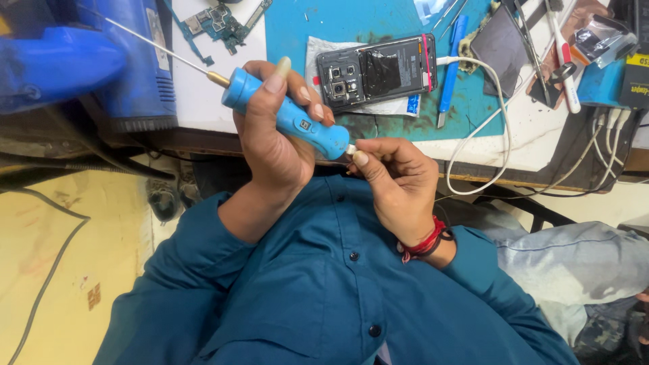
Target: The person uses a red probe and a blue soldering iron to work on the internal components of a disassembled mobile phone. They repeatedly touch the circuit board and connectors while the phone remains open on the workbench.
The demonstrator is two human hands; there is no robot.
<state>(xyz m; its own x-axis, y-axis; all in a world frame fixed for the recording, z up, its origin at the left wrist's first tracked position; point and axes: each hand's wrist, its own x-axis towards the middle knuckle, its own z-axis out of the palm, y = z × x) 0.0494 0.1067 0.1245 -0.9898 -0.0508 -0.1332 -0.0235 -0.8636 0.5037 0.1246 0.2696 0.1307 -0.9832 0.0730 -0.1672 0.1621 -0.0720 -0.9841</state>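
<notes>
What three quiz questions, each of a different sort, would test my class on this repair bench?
1. True or false: the left hand grips the blue tool.
2. Which lies on the teal mat? A) opened phone B) mug C) hammer
3. Fill in: the right hand wears a ___ wrist thread.
Key: 1 true; 2 A; 3 red.

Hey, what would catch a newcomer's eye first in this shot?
The blue pen-shaped tool at centre, gripped by the left hand while the right hand pinches its end. Behind it, an opened phone lies on the teal mat.
</notes>
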